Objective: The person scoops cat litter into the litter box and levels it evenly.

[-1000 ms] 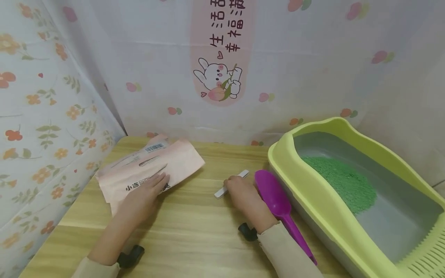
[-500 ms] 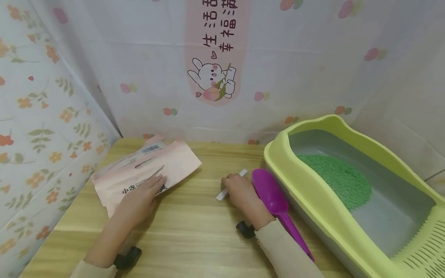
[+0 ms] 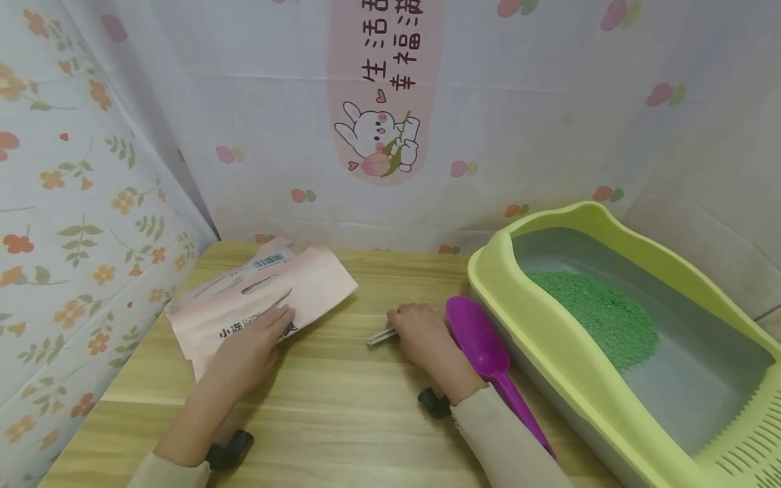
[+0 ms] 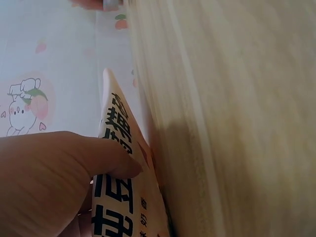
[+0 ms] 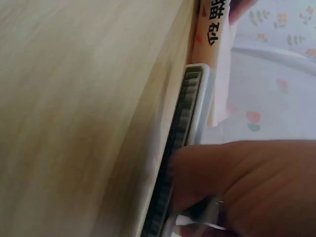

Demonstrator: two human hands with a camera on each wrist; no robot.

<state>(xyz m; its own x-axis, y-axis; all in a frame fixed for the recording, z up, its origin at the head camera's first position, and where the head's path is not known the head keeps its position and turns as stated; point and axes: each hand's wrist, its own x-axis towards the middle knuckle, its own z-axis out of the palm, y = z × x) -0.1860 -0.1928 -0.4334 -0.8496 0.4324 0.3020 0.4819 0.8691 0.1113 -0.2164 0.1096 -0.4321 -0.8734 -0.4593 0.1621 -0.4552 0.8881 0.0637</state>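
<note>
In the head view a pink printed cat litter bag (image 3: 323, 271) lies folded at the left of the table. My left hand (image 3: 250, 346) holds it near its front edge; the left wrist view has the thumb (image 4: 116, 160) across the printed face and the other fingers behind. My right hand (image 3: 427, 339) grips a slim white bag clip (image 3: 379, 337) just above the table. Its near end sticks out to the left, and the hand hides the rest. Seen from the right wrist, the clip (image 5: 200, 106) shows a dark ridged groove along its length.
A purple scoop (image 3: 478, 335) lies right beside my right hand. Beyond it stands a large litter box with a lime-green rim (image 3: 549, 325), with green litter (image 3: 601, 312) inside. A printed curtain (image 3: 274, 122) hangs behind the wooden table (image 3: 342, 420).
The bag clip has turned in my right hand: its far end no longer shows past the fingers, and its near end points further left. My left hand stays on the bag.
</note>
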